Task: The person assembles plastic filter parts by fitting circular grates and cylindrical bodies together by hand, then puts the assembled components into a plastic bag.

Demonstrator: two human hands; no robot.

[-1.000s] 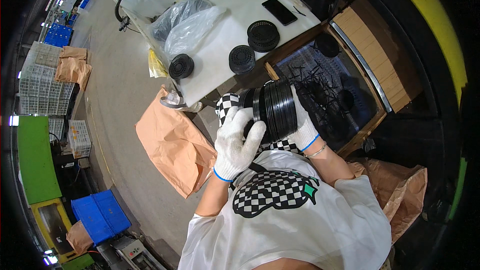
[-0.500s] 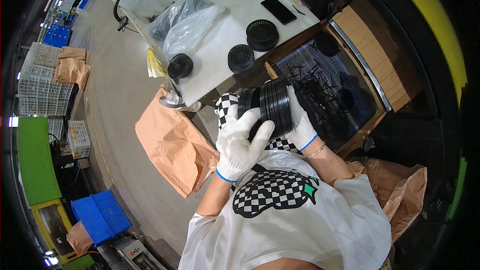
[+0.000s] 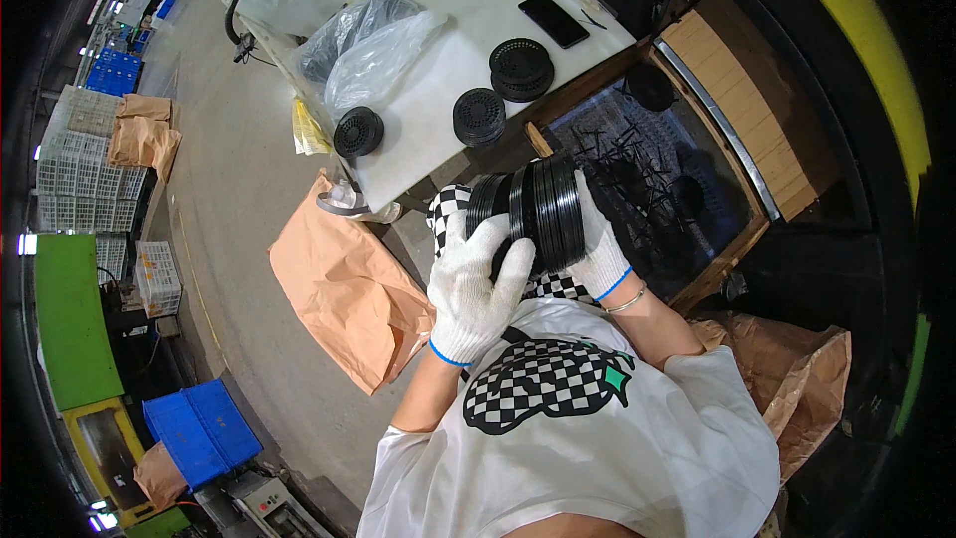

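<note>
Between my two gloved hands lies a stack of black round plastic parts [image 3: 546,217], turned on its side above my lap. My left hand [image 3: 476,284], in a white knit glove with a blue cuff, grips the stack's left end, thumb along the near side. At the right end my right hand [image 3: 597,239] presses with its palm, its fingers mostly hidden behind the parts. A narrow gap splits the stack near its left part. Similar black perforated discs sit on the white table in small piles: one pile [image 3: 358,132], another [image 3: 479,117] and a taller one [image 3: 522,70].
The white table [image 3: 428,139] also carries clear plastic bags [image 3: 383,50] and a black phone [image 3: 554,20]. To the right, a wood-edged bin [image 3: 637,169] holds thin black scraps. Brown paper bags [image 3: 344,289] stand on the floor, with a blue crate [image 3: 202,430] farther left.
The gap between the stack's sections has shifted slightly left, and more parts now sit on the right side. My left hand has drawn a little to the left.
</note>
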